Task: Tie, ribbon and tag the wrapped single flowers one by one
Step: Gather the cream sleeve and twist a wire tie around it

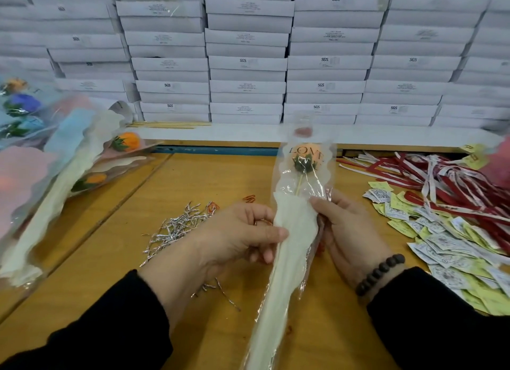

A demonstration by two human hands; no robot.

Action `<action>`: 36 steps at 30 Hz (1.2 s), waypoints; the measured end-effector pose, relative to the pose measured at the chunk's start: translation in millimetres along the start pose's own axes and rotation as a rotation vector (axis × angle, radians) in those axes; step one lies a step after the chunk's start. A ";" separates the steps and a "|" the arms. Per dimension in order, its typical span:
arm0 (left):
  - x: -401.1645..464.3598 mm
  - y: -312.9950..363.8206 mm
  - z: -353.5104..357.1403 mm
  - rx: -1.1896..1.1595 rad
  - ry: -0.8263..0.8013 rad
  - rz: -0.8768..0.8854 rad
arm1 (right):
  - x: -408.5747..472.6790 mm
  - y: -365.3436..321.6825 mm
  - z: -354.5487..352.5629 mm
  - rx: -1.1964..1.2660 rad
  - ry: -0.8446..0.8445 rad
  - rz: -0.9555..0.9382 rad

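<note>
Both forearms, in black sleeves, reach forward over the wooden table [193, 176]. The left hand [237, 231] pinches the cream wrap of the wrapped flower [299, 204], thumb across its front. The right hand [345, 226], fingers curled, grips the wrap's opposite edge. The flower is held above the table, tilted, head away from the person. Its clear sleeve reads "LOVE". Stacked white boxes [248, 63] read "SGS".

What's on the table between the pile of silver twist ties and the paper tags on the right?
In the head view, the wrapped flower, held by both hands, crosses between the twist ties and tags.
</note>
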State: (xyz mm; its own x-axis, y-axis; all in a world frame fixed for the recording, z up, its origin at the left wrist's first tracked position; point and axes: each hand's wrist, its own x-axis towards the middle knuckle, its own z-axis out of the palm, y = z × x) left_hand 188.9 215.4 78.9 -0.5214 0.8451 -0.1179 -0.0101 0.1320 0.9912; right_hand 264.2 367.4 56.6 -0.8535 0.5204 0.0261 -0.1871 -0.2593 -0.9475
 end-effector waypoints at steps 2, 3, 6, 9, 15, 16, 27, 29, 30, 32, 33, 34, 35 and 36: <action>1.8 -2.0 -0.1 0.007 0.076 0.019 | -3.6 0.0 1.9 -0.038 -0.017 0.014; 2.5 -2.8 -0.6 -0.003 0.116 0.031 | -5.5 0.8 2.9 -0.080 -0.029 0.014; 4.5 -4.7 -2.7 -0.072 0.214 0.080 | -10.4 5.7 6.3 -0.178 -0.089 0.002; 5.5 -6.3 -4.4 -0.119 0.280 0.110 | -14.9 8.9 10.5 -0.199 -0.160 -0.008; 7.4 -9.5 -6.8 -0.218 0.265 0.115 | -17.9 8.7 12.2 -0.226 -0.187 -0.015; 7.3 -10.1 -7.6 -0.244 0.243 0.112 | -17.8 9.6 11.5 -0.228 -0.190 -0.020; 9.2 -14.6 -11.2 -0.258 0.246 0.098 | -17.5 10.5 11.2 -0.233 -0.169 -0.021; 9.2 -13.4 -12.4 -0.257 0.245 0.099 | -17.4 9.5 11.1 -0.234 -0.153 -0.034; 8.9 -12.5 -13.3 -0.256 0.242 0.102 | -17.2 9.1 10.6 -0.232 -0.147 -0.039; 7.8 -10.5 -14.8 -0.243 0.238 0.103 | -17.3 8.8 9.9 -0.224 -0.148 -0.041; 7.4 -9.7 -15.2 -0.228 0.240 0.100 | -17.7 8.3 9.9 -0.219 -0.149 -0.041; 7.2 -9.4 -15.4 -0.214 0.242 0.099 | -17.9 8.1 10.2 -0.215 -0.150 -0.040; 7.2 -9.5 -15.5 -0.206 0.245 0.099 | -17.6 8.4 10.3 -0.218 -0.149 -0.040; 7.3 -9.9 -15.3 -0.201 0.249 0.100 | -17.3 8.6 10.2 -0.230 -0.147 -0.040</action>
State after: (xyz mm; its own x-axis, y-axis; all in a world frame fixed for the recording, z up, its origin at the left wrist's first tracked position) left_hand 172.1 212.4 69.1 -0.7207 0.6928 -0.0251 -0.1030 -0.0711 0.9921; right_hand 272.4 347.9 51.2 -0.9123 0.3983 0.0951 -0.1211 -0.0405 -0.9918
